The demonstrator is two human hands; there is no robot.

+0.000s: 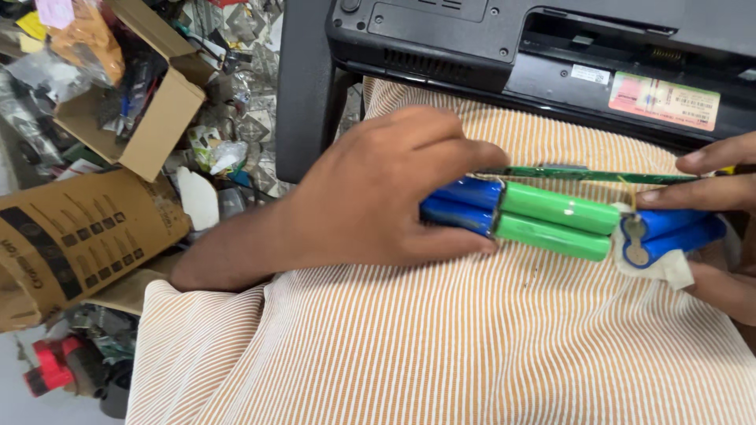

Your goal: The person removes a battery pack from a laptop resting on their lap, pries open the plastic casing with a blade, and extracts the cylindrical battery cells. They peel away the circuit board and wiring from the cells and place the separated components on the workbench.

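A battery pack of blue and green cylindrical cells lies across an orange-and-white striped cloth. My left hand grips its left end, over two blue cells. My right hand holds the right end, where two blue cells bend away from the green ones and a scrap of pale tape hangs. A thin green circuit strip runs along the pack's far side, between the fingers of both hands.
An upturned black laptop rests beyond the cloth. On the left lie an open cardboard box of parts, a flattened brown carton, plastic scraps and a red tool.
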